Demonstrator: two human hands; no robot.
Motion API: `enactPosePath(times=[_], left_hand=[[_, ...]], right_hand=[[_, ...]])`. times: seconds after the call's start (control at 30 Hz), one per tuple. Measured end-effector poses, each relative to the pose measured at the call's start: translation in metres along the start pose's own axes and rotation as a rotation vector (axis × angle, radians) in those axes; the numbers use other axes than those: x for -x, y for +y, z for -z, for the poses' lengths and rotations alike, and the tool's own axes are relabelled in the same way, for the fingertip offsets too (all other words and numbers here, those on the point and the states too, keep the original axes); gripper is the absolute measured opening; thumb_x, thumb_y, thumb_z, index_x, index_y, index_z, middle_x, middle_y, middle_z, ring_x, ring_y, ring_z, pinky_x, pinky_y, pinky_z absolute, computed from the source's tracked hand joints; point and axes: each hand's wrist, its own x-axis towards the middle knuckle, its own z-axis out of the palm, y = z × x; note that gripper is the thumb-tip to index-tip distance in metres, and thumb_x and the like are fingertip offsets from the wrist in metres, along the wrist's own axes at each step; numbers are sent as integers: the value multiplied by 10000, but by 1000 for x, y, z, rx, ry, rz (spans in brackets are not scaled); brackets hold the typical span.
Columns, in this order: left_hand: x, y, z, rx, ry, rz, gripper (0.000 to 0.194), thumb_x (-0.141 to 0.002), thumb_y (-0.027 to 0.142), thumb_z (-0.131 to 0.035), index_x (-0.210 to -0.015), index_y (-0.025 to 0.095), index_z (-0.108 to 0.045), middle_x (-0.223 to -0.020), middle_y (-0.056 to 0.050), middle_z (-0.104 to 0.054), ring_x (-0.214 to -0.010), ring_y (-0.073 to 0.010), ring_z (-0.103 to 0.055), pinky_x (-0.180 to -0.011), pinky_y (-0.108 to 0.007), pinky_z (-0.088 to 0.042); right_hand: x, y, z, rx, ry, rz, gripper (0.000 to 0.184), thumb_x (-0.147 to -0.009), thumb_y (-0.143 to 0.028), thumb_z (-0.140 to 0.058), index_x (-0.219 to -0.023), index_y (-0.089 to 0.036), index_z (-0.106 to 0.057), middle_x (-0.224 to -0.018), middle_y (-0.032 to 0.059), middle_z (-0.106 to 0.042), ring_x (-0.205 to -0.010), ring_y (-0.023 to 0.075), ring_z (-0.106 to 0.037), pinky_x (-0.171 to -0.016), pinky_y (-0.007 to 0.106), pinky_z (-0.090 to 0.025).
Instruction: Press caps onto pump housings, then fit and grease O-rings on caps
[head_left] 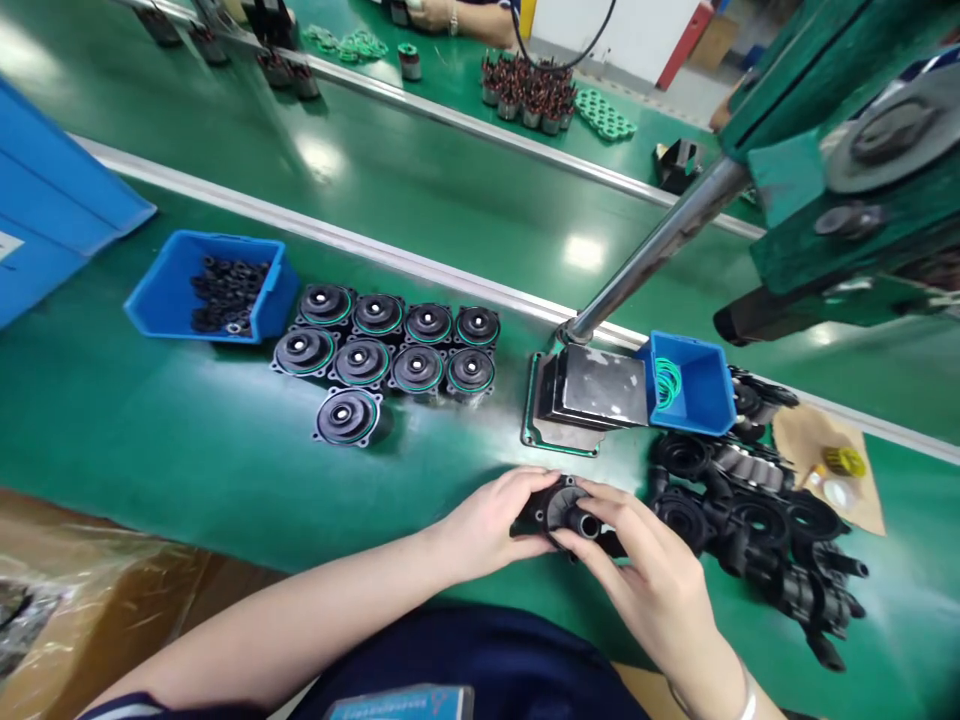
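Currently a black housing [556, 508] sits in your hands by the near edge of the tabletop [225, 440]: your left hand [489, 525] has its fingers closed around the side, and your right hand [652, 560] pinches the short black tube [589, 525] at its middle; whether that is fully seated can't be told. No green ring shows on it, so it looks unfinished. To your right, a heap of black parts [757, 520] is seemingly unworked. Farther off, leftward, nine green-ringed units [418, 370] look done. Beyond, one blue bin [709, 400] of green rings [667, 383] and another blue bin [159, 285] of small black pieces [225, 295] suggest more to do.
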Motion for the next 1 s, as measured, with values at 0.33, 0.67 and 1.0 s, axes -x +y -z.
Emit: enactPosePath(times=[0.33,0.67,1.0], left_hand=[[1,-2,1,-6,-40,28,645,-829,315,-737,-1370,193,-408,-1325,-158,-603,-1266,-275,-571,-1060,-455,-512],[1,-2,2,-6,-66,33,651,-840,314,-726,-1381,200,-383,-1357,-159,-583,-1291,-269,-552,-1076,-462,-502],[2,-3,2,-10,-87,56,664,-851,321,-714,-1402,220,-358,-1384,-153,-562,-1309,-271,-538,-1084,-470,-496]], right_hand=[[-1,1,3,-5,-26,9,214,-876,-224,-680,-1040,-111,-603,-1105,87,-663,-1073,105,-649,-1033,171,-494],[3,0,1,15,-27,-10,227,-873,-213,-683,-1060,-114,-600,-1158,102,-655,-1093,130,-650,-996,209,-526],[3,-1,1,28,-30,-8,242,-873,-221,-684,-1068,-108,-597,-1152,109,-655,-1086,135,-653,-983,212,-528]])
